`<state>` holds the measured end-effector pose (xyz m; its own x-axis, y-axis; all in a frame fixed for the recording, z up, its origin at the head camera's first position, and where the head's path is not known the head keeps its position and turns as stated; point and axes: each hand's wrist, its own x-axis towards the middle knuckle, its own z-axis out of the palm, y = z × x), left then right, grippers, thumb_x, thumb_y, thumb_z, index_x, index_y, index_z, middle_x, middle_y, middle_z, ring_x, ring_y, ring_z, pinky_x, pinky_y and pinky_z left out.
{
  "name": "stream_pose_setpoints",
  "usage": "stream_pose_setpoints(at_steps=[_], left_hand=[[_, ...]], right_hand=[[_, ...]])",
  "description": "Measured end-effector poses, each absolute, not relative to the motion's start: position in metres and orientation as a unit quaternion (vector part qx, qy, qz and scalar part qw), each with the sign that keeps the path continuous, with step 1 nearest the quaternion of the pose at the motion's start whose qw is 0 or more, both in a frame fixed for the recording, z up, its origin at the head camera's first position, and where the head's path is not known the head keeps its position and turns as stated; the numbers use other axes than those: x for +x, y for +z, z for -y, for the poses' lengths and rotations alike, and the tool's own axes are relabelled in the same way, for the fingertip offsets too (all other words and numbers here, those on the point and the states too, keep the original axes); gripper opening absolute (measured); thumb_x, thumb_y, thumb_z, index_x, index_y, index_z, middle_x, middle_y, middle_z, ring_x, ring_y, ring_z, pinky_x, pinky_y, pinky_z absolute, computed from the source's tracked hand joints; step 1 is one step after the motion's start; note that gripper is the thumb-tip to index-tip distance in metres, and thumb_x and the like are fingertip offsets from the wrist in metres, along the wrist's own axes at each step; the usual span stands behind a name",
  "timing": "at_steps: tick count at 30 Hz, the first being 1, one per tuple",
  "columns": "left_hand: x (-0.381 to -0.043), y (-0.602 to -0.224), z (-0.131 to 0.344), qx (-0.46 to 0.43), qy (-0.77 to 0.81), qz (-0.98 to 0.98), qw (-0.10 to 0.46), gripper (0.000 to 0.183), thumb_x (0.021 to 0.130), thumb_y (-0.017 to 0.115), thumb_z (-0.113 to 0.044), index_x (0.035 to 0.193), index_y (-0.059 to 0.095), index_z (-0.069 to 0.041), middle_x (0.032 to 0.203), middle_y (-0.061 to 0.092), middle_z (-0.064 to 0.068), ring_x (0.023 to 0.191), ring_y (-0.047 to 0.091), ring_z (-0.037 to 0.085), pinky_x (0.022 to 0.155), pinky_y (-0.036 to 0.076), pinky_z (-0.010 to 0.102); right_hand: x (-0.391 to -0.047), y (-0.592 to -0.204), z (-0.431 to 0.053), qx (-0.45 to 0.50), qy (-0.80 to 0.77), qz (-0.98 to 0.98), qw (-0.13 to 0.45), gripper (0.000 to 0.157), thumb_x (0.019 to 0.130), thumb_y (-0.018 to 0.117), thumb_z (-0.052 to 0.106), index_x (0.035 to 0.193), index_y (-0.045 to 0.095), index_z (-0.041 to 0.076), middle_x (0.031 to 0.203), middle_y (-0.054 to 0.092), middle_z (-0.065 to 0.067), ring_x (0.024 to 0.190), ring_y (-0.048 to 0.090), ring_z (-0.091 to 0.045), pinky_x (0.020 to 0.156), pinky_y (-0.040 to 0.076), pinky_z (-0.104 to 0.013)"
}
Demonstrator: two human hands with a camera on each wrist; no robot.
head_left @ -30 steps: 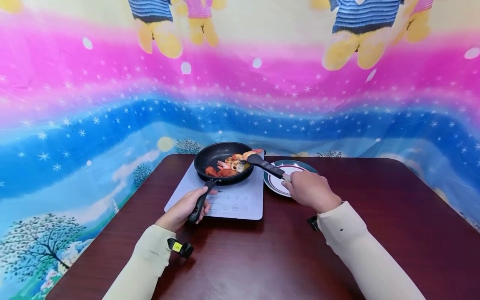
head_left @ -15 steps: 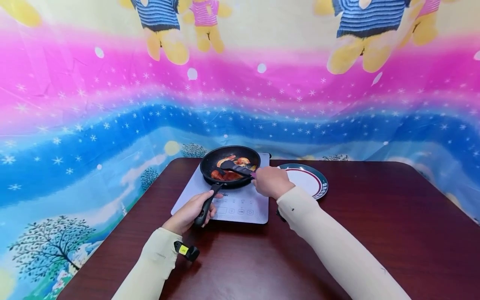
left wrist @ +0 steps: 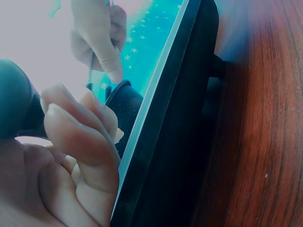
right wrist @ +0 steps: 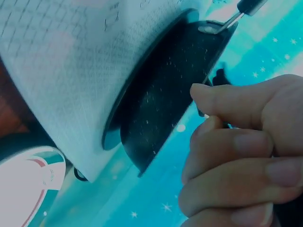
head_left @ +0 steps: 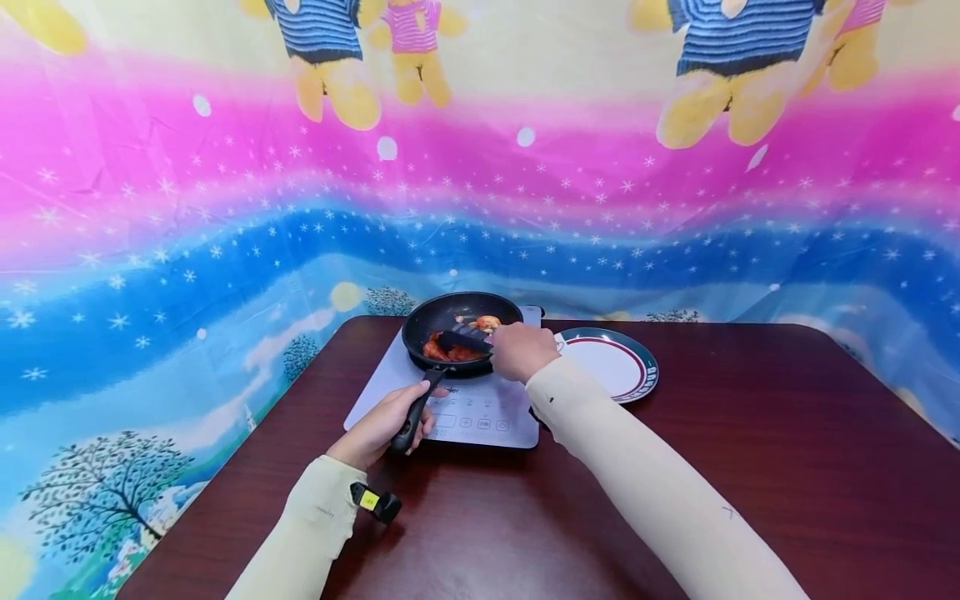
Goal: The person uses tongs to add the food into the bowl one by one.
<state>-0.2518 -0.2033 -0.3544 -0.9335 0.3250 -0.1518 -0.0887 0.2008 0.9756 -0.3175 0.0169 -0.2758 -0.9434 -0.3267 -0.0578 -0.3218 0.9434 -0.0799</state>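
Note:
A black frying pan (head_left: 427, 321) sits on a white induction cooktop (head_left: 487, 437). My left hand (head_left: 378, 421) grips the pan's handle (head_left: 411, 417); its curled fingers (left wrist: 83, 142) also show large in the left wrist view. Several orange-red food pieces, which look like shrimp (head_left: 487, 323), lie in the pan. Over the pan's right rim, my right hand (head_left: 522, 352) holds a black spatula (head_left: 461, 340), its head down among the food at the near side. Part of the food is hidden behind the spatula and hand. In the right wrist view the right fingers (right wrist: 232, 151) are curled.
A white plate (head_left: 600, 358) with a green rim and a red ring stands right of the cooktop, partly behind the right forearm. Everything rests on a dark brown table (head_left: 750, 400). A printed cloth (head_left: 585, 192) hangs behind the table.
My right hand has moved left from beside the plate to the pan, taking the spatula from the right rim into the pan's near side. The left hand keeps its grip on the handle.

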Motion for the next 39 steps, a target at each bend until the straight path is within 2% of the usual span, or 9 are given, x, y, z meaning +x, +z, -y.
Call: stream_pose_setpoints(at_steps=[6,9,12,14,19,23,25,31,39], left_hand=[[-0.253,-0.354,0.199,0.083,0.628,-0.755,0.169,0.058,0.104,0.031,-0.047,0.138,0.045,-0.001,0.071,0.052,0.004,0.049,0.047,0.011,0.046,0.042,0.026],[-0.253,-0.354,0.198,0.086,0.629,-0.753,0.17,0.058,0.104,0.031,-0.046,0.138,0.045,-0.001,0.071,0.052,0.004,0.048,0.047,0.011,0.046,0.042,0.027],[-0.254,-0.354,0.197,0.087,0.629,-0.753,0.173,0.058,0.104,0.031,-0.046,0.138,0.044,-0.001,0.071,0.052,0.004,0.048,0.047,0.011,0.046,0.042,0.026],[-0.254,-0.353,0.197,0.085,0.627,-0.754,0.175,0.058,0.104,0.032,-0.047,0.138,0.044,-0.002,0.071,0.053,0.004,0.049,0.047,0.011,0.046,0.041,0.026],[-0.255,-0.35,0.197,0.081,0.623,-0.758,0.174,0.058,0.103,0.032,-0.047,0.138,0.045,-0.003,0.071,0.053,0.004,0.049,0.046,0.012,0.046,0.041,0.026],[-0.254,-0.348,0.199,0.08,0.622,-0.759,0.172,0.058,0.103,0.032,-0.047,0.138,0.044,-0.002,0.071,0.052,0.004,0.049,0.046,0.011,0.046,0.041,0.026],[-0.254,-0.347,0.2,0.08,0.623,-0.759,0.173,0.059,0.103,0.032,-0.047,0.139,0.044,-0.002,0.071,0.052,0.004,0.049,0.046,0.011,0.046,0.041,0.026],[-0.252,-0.348,0.203,0.079,0.625,-0.757,0.174,0.059,0.104,0.032,-0.048,0.14,0.042,-0.002,0.071,0.052,0.004,0.048,0.045,0.01,0.046,0.041,0.025],[-0.252,-0.35,0.203,0.078,0.63,-0.753,0.172,0.06,0.103,0.032,-0.048,0.14,0.042,-0.002,0.072,0.052,0.004,0.048,0.046,0.011,0.046,0.042,0.026]], right_hand=[[-0.312,-0.265,-0.036,-0.154,-0.046,-0.986,0.042,0.031,0.09,0.066,0.033,0.112,0.067,0.011,0.103,0.066,-0.006,0.08,0.058,-0.022,0.07,0.049,-0.042],[-0.305,-0.262,-0.053,-0.149,-0.059,-0.986,0.044,0.029,0.091,0.064,0.039,0.1,0.068,0.011,0.091,0.064,-0.005,0.075,0.056,-0.021,0.065,0.047,-0.039],[-0.296,-0.263,-0.078,-0.151,-0.094,-0.984,0.033,0.039,0.093,0.057,0.049,0.085,0.065,0.012,0.075,0.057,-0.005,0.064,0.053,-0.02,0.057,0.043,-0.036],[-0.29,-0.266,-0.1,-0.165,-0.117,-0.979,0.012,0.044,0.095,0.051,0.053,0.081,0.062,0.013,0.069,0.052,-0.005,0.06,0.05,-0.02,0.055,0.04,-0.035],[-0.272,-0.281,-0.163,-0.197,-0.169,-0.966,-0.025,0.044,0.1,0.04,0.051,0.092,0.054,0.011,0.069,0.046,-0.005,0.062,0.045,-0.018,0.059,0.037,-0.035],[-0.262,-0.299,-0.211,-0.173,-0.21,-0.962,-0.011,0.046,0.101,0.036,0.051,0.101,0.048,0.007,0.071,0.043,-0.005,0.063,0.044,-0.018,0.059,0.036,-0.035],[-0.259,-0.309,-0.23,-0.161,-0.224,-0.961,-0.011,0.045,0.101,0.038,0.05,0.103,0.046,0.006,0.072,0.042,-0.006,0.063,0.043,-0.018,0.057,0.035,-0.034],[-0.258,-0.332,-0.272,-0.145,-0.239,-0.96,0.007,0.031,0.1,0.053,0.032,0.102,0.045,0.002,0.074,0.043,-0.006,0.062,0.041,-0.019,0.054,0.035,-0.033],[-0.266,-0.343,-0.299,-0.133,-0.212,-0.967,0.056,0.039,0.1,0.051,0.035,0.103,0.046,-0.003,0.077,0.047,-0.007,0.066,0.045,-0.019,0.057,0.037,-0.034]])
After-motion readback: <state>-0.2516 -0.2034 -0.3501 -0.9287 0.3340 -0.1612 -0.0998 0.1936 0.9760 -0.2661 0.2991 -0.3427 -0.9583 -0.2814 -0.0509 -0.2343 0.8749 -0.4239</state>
